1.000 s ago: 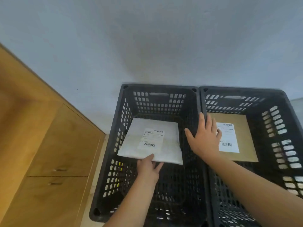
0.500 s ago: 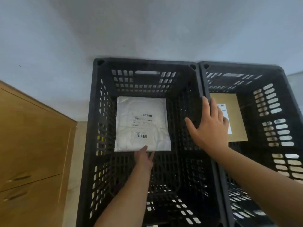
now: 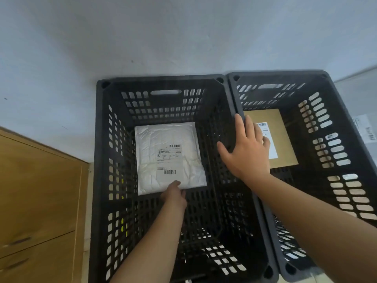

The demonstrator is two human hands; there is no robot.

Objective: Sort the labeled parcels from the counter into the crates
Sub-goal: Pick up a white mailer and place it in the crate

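Observation:
Two black slotted crates stand side by side against the wall. A white padded parcel point(image 3: 167, 156) with a barcode label lies deep in the left crate point(image 3: 102, 139). My left hand point(image 3: 174, 194) reaches down inside and pinches the parcel's near edge. A brown flat parcel point(image 3: 283, 137) with a white label lies on the floor of the right crate point(image 3: 334, 111). My right hand point(image 3: 245, 152) rests with straight, spread fingers on the rims where the two crates meet, covering part of the brown parcel.
A wooden cabinet point(image 3: 38, 201) with drawer handles stands to the left of the crates. A grey-white wall point(image 3: 163, 37) rises behind them. At the far right edge, another white labelled item point(image 3: 365, 129) shows outside the right crate.
The white parcel has gone from tilted near the left crate's top to lying flat low inside it, with my left hand following it down. My right hand stays on the crate rims.

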